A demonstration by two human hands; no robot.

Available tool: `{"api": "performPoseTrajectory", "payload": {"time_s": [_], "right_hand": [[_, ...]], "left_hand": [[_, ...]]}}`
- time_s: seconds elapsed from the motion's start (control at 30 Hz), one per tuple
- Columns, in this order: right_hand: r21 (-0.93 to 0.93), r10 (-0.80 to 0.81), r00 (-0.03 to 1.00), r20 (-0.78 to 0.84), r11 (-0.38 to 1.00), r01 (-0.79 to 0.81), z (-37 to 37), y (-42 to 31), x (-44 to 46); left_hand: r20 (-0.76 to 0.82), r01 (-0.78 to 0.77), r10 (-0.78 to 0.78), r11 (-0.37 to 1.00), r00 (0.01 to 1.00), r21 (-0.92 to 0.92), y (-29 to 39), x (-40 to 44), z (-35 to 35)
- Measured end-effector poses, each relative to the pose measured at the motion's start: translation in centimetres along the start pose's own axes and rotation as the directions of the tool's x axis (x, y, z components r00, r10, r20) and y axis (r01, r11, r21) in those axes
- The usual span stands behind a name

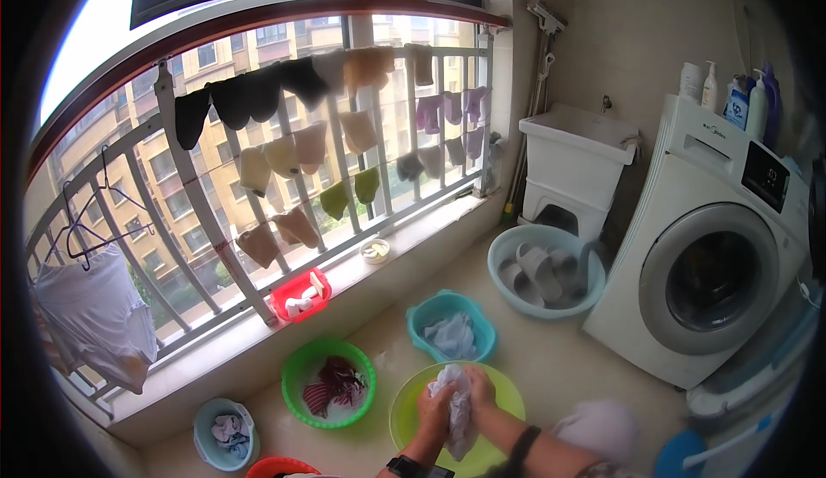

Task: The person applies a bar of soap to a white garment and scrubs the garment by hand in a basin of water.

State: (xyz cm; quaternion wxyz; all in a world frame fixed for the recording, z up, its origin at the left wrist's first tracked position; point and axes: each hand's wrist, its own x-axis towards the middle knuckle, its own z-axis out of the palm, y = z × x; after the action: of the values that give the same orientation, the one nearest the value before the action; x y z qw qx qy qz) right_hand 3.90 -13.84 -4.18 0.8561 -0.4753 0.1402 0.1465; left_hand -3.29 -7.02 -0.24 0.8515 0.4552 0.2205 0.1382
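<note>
A bunched white cloth (pixel 460 413) is gripped between my two hands above a yellow-green basin (pixel 512 392). My left hand (pixel 434 411) closes on the cloth from the left side, with a dark watch on that wrist. On the right side, my right hand (pixel 482 388) is wrapped against the same cloth, and a dark band circles that forearm. Just beyond, a turquoise basin (pixel 414 319) holds light blue cloth (pixel 452 338). To the left, a green basin (pixel 289 392) contains dark red and striped cloth (pixel 334 385) in sudsy water.
A small blue basin (pixel 205 458) and a red one (pixel 280 465) stand lower left. Slippers (pixel 539 273) lie in a large pale basin (pixel 496 280). The washing machine (pixel 632 254) and white sink (pixel 568 155) are right; laundry hangs along the railing (pixel 172 164).
</note>
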Motion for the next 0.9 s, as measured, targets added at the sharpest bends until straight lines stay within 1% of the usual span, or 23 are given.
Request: {"api": "performPoseTrajectory", "payload": {"time_s": [0.03, 0.13, 0.23, 0.27, 0.3, 0.33, 0.4, 0.43, 0.53, 0.57, 0.6, 0.63, 0.67, 0.7, 0.73, 0.8, 0.83, 0.87, 0.9], "right_hand": [[0.026, 0.109, 0.994, -0.006, 0.994, -0.109, -0.3, -0.2, 0.2], [0.036, 0.227, 0.974, -0.011, 0.973, -0.227, -1.6, 1.5, 1.8], [-0.133, 0.201, 0.977, -0.069, 0.969, -0.208, -1.7, -0.2, 0.1], [-0.090, 0.147, 0.985, -0.093, 0.984, -0.155, -1.0, 0.2, -0.9], [-0.048, 0.094, 0.989, -0.117, 0.994, -0.101, 0.2, 0.9, -1.9], [-0.010, 0.045, 0.989, -0.141, 0.999, -0.047, 0.9, 1.3, -2.5], [-0.105, -0.010, 0.990, -0.143, 0.994, -0.005, 1.2, 0.8, -2.7], [-0.150, -0.037, 0.989, -0.143, 0.989, 0.016, 1.3, 0.6, -2.7], [-0.279, -0.116, 0.984, -0.136, 0.958, 0.074, 1.9, -0.3, -2.9], [-0.321, -0.146, 0.981, -0.132, 0.942, 0.097, 2.0, -0.8, -3.1], [-0.195, 0.029, 0.999, -0.044, 0.980, -0.037, 2.4, -2.9, -4.1], [-0.080, 0.196, 0.978, 0.066, 0.978, -0.191, 2.8, -6.3, -6.2], [-0.076, 0.264, 0.950, 0.167, 0.964, -0.254, 2.2, -7.5, -6.4], [-0.130, 0.253, 0.935, 0.249, 0.965, -0.227, 1.0, -7.6, -5.6], [-0.214, 0.211, 0.932, 0.293, 0.965, -0.152, -0.7, -7.3, -4.4], [-0.378, 0.082, 0.951, 0.297, 0.925, 0.039, -3.6, -5.7, -1.7], [-0.414, 0.052, 0.959, 0.278, 0.907, 0.071, -4.5, -4.7, -0.5], [-0.425, 0.052, 0.965, 0.256, 0.903, 0.065, -5.1, -3.8, 0.6], [-0.372, 0.154, 0.957, 0.244, 0.927, -0.055, -4.9, -2.4, 1.2]], "left_hand": [[0.008, 0.005, -0.005, 1.000, 1.000, 0.027, 0.6, -0.2, 0.4], [-0.003, 0.020, -0.020, 0.992, 1.000, -0.122, -0.8, 0.2, 0.2], [-0.015, -0.030, 0.030, 0.998, 0.999, -0.049, -0.5, -0.5, 1.1], [-0.027, -0.056, 0.056, 0.998, 0.998, -0.020, -0.1, -0.8, 1.4], [-0.073, -0.094, 0.094, 0.996, 0.993, 0.006, 0.4, -0.7, 1.5], [-0.080, -0.141, 0.140, 0.990, 0.987, -0.012, 0.4, 0.1, 0.9], [-0.111, -0.233, 0.226, 0.971, 0.968, -0.058, -0.7, 1.9, -0.9], [-0.089, -0.263, 0.259, 0.964, 0.962, -0.041, -0.6, 2.4, -1.0], [0.070, -0.073, 0.084, 0.986, 0.994, -0.147, -0.5, 2.1, -1.0], [0.157, -0.006, 0.032, 0.986, 0.987, -0.165, -1.1, 2.3, -1.5], [0.246, 0.061, -0.016, 0.982, 0.969, -0.177, -2.0, 2.6, -2.5], [0.332, 0.128, -0.063, 0.976, 0.941, -0.178, -2.9, 2.9, -3.4], [0.335, 0.135, -0.077, 0.979, 0.939, -0.153, -2.8, 2.3, -3.3], [0.312, 0.110, -0.065, 0.985, 0.948, -0.130, -2.5, 2.2, -3.0], [0.285, 0.076, -0.043, 0.992, 0.958, -0.105, -1.9, 2.0, -2.6], [0.236, 0.011, 0.009, 0.997, 0.972, -0.082, -0.9, 2.0, -2.4], [0.211, -0.021, 0.035, 0.997, 0.977, -0.070, -0.4, 2.1, -2.5], [0.189, -0.050, 0.061, 0.997, 0.980, -0.061, -0.1, 2.2, -2.7], [0.172, -0.079, 0.086, 0.996, 0.981, -0.049, 0.1, 2.4, -2.9]]}}
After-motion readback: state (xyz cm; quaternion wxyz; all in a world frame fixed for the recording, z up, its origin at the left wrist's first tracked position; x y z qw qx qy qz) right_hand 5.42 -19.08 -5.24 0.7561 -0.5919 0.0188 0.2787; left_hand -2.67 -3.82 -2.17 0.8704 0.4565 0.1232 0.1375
